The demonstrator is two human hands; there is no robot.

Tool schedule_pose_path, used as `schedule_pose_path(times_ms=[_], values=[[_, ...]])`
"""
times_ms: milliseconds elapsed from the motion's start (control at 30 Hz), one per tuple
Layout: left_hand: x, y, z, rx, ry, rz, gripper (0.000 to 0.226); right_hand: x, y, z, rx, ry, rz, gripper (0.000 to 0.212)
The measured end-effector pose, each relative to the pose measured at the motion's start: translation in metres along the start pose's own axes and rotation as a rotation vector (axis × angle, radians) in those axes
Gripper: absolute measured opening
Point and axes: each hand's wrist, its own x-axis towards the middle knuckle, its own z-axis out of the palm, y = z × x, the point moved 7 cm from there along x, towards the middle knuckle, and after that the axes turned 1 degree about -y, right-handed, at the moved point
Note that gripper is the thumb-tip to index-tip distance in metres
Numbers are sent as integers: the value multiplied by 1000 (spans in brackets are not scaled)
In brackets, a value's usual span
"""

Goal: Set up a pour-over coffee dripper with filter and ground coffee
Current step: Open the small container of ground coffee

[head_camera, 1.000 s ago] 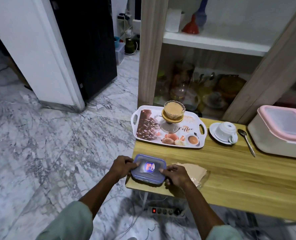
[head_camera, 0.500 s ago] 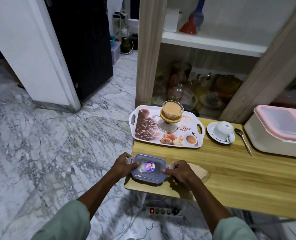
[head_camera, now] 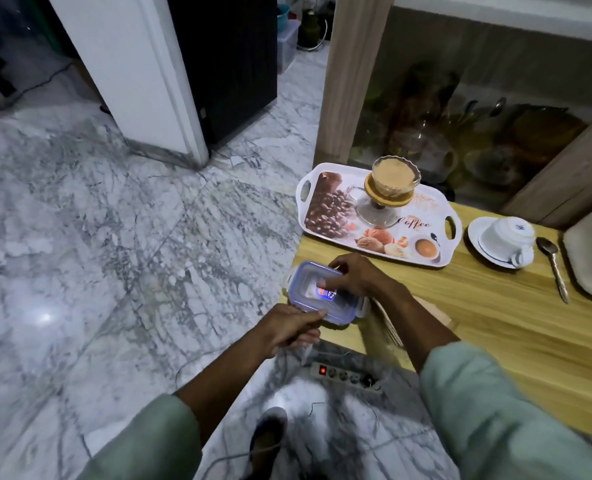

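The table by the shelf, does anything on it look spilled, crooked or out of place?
Nothing looks spilled. Two oddities: the white cup lies tipped on its side on its saucer, and the lidded plastic container sits right at the table corner, where the left hand and right hand are working on it.

Light: dim indoor | glare: floor (head_camera: 45,317) | blur: sleeves (head_camera: 495,410) | distortion: wide-angle edges
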Motion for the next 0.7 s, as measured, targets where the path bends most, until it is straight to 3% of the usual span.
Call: schedule_pose_path(times_ms=[133,400,700], values=[[3,-13,14,-204,123,64,26,8,2,1,18,-104,-42,38],[7,-16,24,-320,151,181,28,39,11,4,-108,-342,-30,22],[2,-14,24,-346,88,194,33,51,17,11,-155,-539,37,37]])
